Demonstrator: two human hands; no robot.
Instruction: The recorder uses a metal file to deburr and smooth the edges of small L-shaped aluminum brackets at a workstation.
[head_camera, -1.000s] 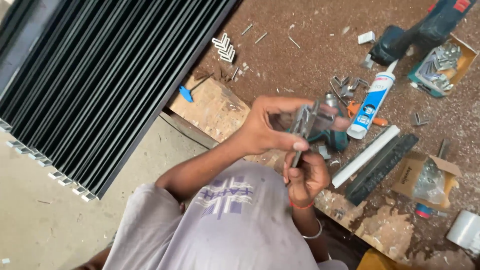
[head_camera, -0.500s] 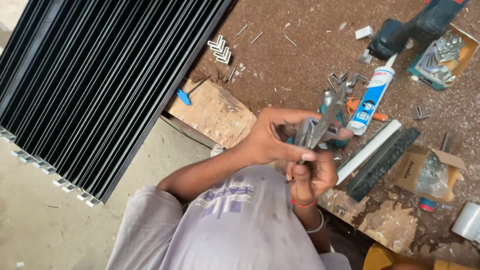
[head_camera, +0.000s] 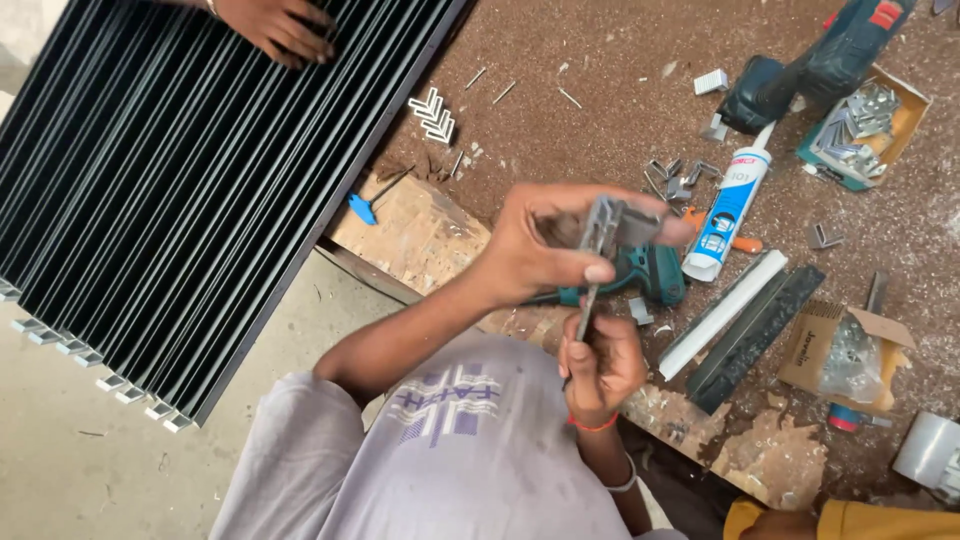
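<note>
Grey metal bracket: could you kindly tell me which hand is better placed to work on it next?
Probably the right hand: it grips the thin metal tool whose tip reaches the grey metal bracket, while the left hand only steadies it.

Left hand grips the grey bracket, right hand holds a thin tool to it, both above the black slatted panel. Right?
No. Head view: left hand grips the grey bracket, right hand holds the thin tool to it, both above the brown worktable; the black slatted panel lies to their left.
</note>
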